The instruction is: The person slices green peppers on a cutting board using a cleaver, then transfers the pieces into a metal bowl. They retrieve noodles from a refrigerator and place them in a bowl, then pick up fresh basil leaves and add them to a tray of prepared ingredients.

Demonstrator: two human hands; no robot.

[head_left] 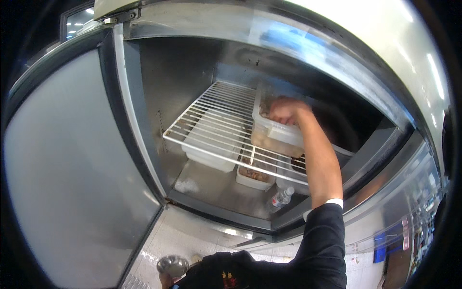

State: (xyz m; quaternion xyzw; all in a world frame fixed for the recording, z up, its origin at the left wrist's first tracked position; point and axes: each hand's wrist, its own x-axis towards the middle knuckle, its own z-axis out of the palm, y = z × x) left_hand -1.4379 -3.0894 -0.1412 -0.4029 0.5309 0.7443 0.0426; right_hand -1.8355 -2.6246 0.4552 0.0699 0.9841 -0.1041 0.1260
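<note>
My right hand reaches into a translucent plastic tub on the white wire shelf of an open steel refrigerator. Its fingers are hidden by the tub's rim and its contents, so their grip cannot be judged. Low at the left, my left hand holds a round metal bowl by its side. Beneath the wire shelf stand a white lidded container, a smaller tub with brownish food in it, and a clear plastic bottle with a label.
The refrigerator door stands swung out on the left. A steel door frame borders the opening at the right, close to my forearm. Below lies a light tiled floor. A blue object is at the lower right.
</note>
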